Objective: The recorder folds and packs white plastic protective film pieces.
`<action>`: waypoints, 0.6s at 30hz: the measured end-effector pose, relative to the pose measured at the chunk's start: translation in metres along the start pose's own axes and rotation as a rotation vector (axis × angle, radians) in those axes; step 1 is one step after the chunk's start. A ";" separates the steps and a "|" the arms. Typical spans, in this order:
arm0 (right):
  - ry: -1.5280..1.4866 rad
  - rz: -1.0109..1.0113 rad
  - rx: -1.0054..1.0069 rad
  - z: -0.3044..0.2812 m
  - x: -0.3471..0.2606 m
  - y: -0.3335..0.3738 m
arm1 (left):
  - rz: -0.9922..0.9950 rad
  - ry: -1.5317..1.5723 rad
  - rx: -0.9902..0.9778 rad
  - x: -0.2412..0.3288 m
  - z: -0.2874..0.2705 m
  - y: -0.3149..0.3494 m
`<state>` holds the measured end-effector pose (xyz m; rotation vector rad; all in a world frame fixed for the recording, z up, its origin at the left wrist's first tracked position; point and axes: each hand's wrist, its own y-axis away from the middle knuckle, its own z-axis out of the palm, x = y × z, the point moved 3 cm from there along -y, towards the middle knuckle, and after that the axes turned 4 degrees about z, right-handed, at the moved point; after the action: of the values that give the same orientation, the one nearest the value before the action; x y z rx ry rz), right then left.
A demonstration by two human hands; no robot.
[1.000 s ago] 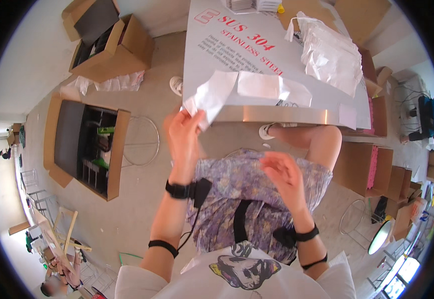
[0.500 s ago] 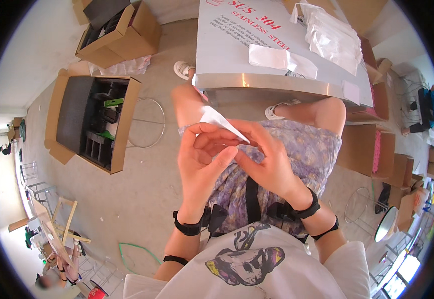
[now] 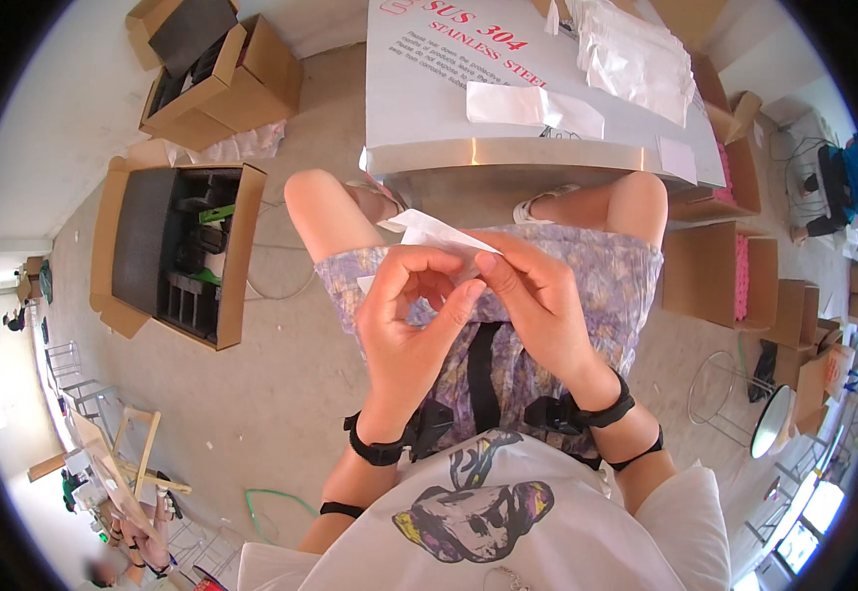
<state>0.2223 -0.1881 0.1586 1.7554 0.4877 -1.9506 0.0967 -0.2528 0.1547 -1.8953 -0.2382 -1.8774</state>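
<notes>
Above my lap, a folded piece of white paper is held between both hands. It has a pointed, creased shape, and its lower part is hidden behind my fingers. My left hand curls around its near side, thumb and fingers bent toward each other. My right hand pinches the paper's right end between thumb and fingers. Just ahead of my knees, a creased white sheet lies on the metal-edged table. Farther right on that table rests a stack of white paper pieces.
At left on the floor stands an open cardboard box with black foam and dark gear inside; another open box is behind it. Cardboard boxes line the right side, near a round stool. Another person is at far right.
The paper has turned flatter, and my right hand has shifted its grip slightly higher along it. My knees have spread, and the view has moved a little to the right.
</notes>
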 end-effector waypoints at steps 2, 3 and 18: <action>0.006 -0.005 0.003 -0.002 -0.001 0.000 | -0.016 0.000 -0.001 -0.002 0.002 0.000; 0.136 -0.054 0.021 -0.003 -0.005 0.001 | -0.035 0.004 0.009 -0.003 0.003 -0.001; -0.257 0.138 0.083 -0.006 0.000 0.014 | 0.209 -0.321 0.005 0.008 0.013 -0.004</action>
<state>0.2355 -0.1962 0.1582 1.5121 0.1945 -2.0830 0.1070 -0.2449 0.1634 -2.1223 -0.1383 -1.4339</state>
